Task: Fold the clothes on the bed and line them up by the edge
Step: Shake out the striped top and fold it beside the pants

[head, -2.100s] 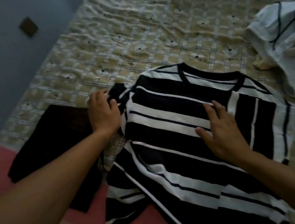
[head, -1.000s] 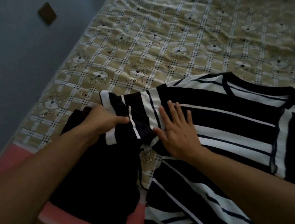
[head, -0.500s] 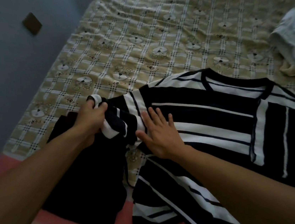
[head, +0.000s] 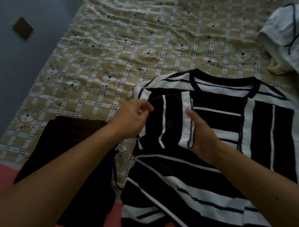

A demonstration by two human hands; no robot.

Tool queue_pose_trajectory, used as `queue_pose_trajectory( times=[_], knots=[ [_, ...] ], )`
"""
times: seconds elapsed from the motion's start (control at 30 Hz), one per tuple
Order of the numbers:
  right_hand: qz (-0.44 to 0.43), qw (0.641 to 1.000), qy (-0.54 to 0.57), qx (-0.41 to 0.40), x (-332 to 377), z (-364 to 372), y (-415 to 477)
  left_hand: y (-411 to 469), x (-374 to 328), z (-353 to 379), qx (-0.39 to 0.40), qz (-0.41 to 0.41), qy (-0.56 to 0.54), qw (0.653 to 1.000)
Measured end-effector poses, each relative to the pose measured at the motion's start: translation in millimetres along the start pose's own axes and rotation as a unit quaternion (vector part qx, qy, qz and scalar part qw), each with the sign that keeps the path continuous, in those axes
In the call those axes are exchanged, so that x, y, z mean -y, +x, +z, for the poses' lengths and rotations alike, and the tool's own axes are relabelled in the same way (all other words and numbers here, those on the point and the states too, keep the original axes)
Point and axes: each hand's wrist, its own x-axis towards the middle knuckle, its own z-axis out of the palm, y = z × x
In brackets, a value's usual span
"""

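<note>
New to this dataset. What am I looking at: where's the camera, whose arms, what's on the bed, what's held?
No robot here: a person folds laundry bare-handed, filmed by one wide-angle camera on their head, looking down. A checked bed sheet carries a striped shirt, spread out, a folded black garment beside it near the edge, and a pale garment heap at far right. The left hand pinches the shirt's folded-in sleeve; the right hand sits at that sleeve's hem, its fingers hidden by the cloth, so its grip is unclear.
</note>
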Motion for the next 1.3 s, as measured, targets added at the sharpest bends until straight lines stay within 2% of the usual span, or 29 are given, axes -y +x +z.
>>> queue_pose_trajectory(
  times=[0.07,0.13,0.2,0.33,0.43,0.47,0.57,0.6,0.7,0.77,0.87,0.97,1.0,1.1,1.13,1.2,1.3],
  knots=[
    [-0.031,0.981,-0.164,-0.101,-6.1,-2.5,-0.3,-2.5,21.9,22.4,0.043,0.01,0.079,0.996],
    [-0.061,0.947,-0.277,-0.151,-9.6,-1.9,0.2,-9.8,34.7,42.8,0.08,0.024,0.141,0.986],
    [-0.081,0.931,-0.311,-0.173,-8.2,1.8,0.4,-20.2,39.8,58.8,0.092,0.032,0.157,0.983],
    [-0.17,0.878,-0.377,-0.241,14.3,2.9,13.0,-37.9,41.9,73.7,0.034,0.1,0.206,0.973],
    [-0.181,0.85,-0.439,-0.229,46.8,5.1,34.8,-44.0,45.9,76.6,0.037,0.133,0.242,0.96],
    [-0.183,0.828,-0.488,-0.209,57.6,6.9,43.2,-45.4,48.0,77.5,0.035,0.134,0.251,0.958],
    [-0.222,0.713,-0.653,-0.125,80.6,22.5,57.5,-50.3,54.9,82.8,0.009,0.147,0.283,0.948],
    [-0.236,0.691,-0.677,-0.089,83.5,30.4,63.2,-52.0,58.2,85.5,-0.004,0.149,0.289,0.946],
    [-0.199,0.689,-0.697,0.017,86.5,59.0,73.3,-56.0,64.1,97.5,-0.057,0.154,0.275,0.947],
    [-0.151,0.681,-0.715,0.052,82.7,75.1,86.2,-56.0,66.7,102.2,-0.102,0.153,0.245,0.952],
    [-0.108,0.648,-0.752,0.054,85.6,90.1,98.7,-51.2,66.5,101.5,-0.155,0.111,0.174,0.966],
    [-0.114,0.664,-0.736,0.065,98.4,97.4,104.2,-45.4,71.3,99.9,-0.172,0.07,0.114,0.976],
    [-0.124,0.66,-0.739,0.062,102.1,98.1,105.6,-44.8,74.4,100.2,-0.173,0.067,0.1,0.978],
    [-0.174,0.603,-0.778,0.026,106.0,93.9,113.8,-47.2,79.4,100.8,-0.166,0.063,0.08,0.981],
    [-0.188,0.598,-0.779,0.006,103.3,88.8,118.2,-49.3,80.3,101.0,-0.161,0.06,0.077,0.982],
    [-0.193,0.631,-0.751,-0.014,94.4,79.0,120.1,-54.4,81.8,100.9,-0.154,0.057,0.075,0.984],
    [-0.161,0.723,-0.672,0.003,87.9,64.5,109.9,-58.9,82.2,99.0,-0.147,0.038,0.088,0.984]
  ],
)
